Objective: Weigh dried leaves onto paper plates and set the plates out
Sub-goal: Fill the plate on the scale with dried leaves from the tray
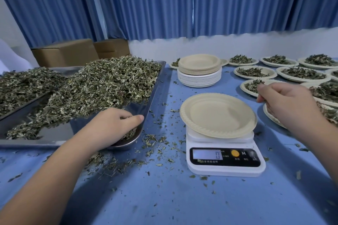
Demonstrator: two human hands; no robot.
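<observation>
On the blue-covered table, the left hand curls around dried leaves in the steel tray's near corner. The right hand, fingers curled, hovers over filled plates; whether it holds anything is unclear. A paper plate sits on the scale, between the hands.

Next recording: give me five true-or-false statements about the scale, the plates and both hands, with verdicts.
1. The paper plate on the scale is empty. True.
2. The scale's display reads 25. False: it reads 0.
3. The left hand grips dried leaves in the metal tray. True.
4. The stack of empty plates stands left of the tray. False: it stands behind the scale, right of the tray.
5. The right hand rests on the scale. False: it hovers over the filled plates right of the scale.
</observation>
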